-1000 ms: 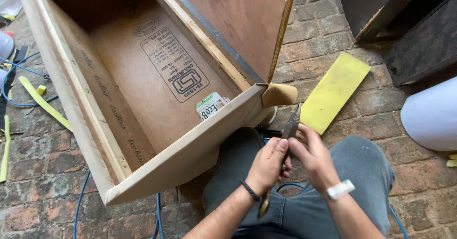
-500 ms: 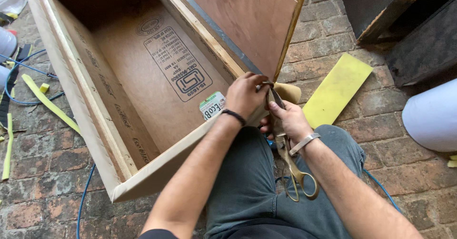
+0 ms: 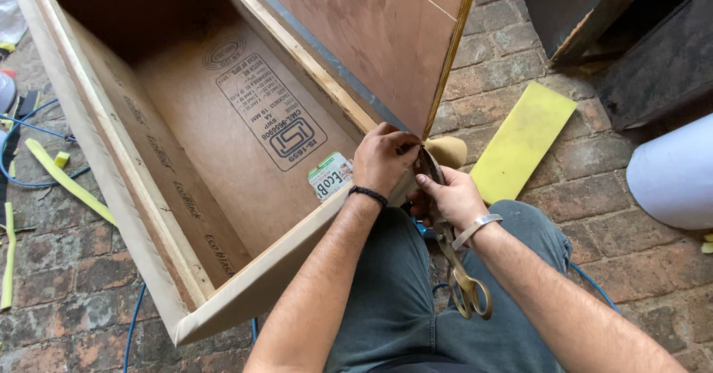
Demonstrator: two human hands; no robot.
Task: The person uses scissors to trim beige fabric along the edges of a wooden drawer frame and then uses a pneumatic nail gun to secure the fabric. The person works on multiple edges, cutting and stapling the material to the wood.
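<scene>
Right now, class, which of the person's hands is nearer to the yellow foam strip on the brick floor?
Right. The right hand, gripping the scissors, sits just beside the yellow foam strip. The left hand presses the plywood box corner, farther from the strip.

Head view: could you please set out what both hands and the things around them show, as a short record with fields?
Setting: brick floor, seen from above
Left hand: pressed on the near corner of the plywood box
Right hand: at the same corner, holding brass-coloured scissors with handles hanging towards the lap
Box: open, printed stamp and sticker inside, a panel standing at the corner
Beside the box: tan foam piece, yellow foam slab
Left of the box: yellow strips, blue cable
Wrists: dark band on the left, pale band on the right
</scene>
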